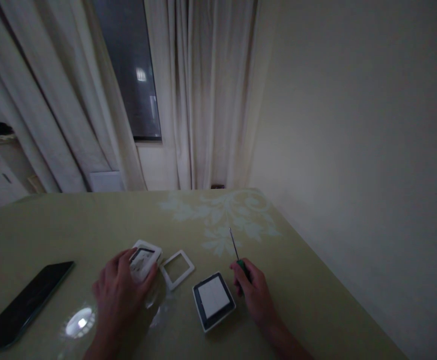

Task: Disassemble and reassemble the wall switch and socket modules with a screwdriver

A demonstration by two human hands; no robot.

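My left hand (122,290) is closed around the edges of a white square wall socket (143,262), its face marked with dark slots. To the right of that hand, a thin white square frame (177,270) lies flat on the table. Between my hands rests a second square unit, which looks like a wall switch (214,298), with a white panel and a dark border. My right hand (252,287) grips a screwdriver (235,245) by its green handle, the thin metal shaft pointing up and away from me. My right fingers are just right of the switch.
A dark flat slab like a tablet (25,305) lies at the left of the table (297,300). The wall (353,150) runs along the table's right edge. Curtains (210,100) and a dark window (131,70) stand behind it. Lamp glare shows near my left wrist.
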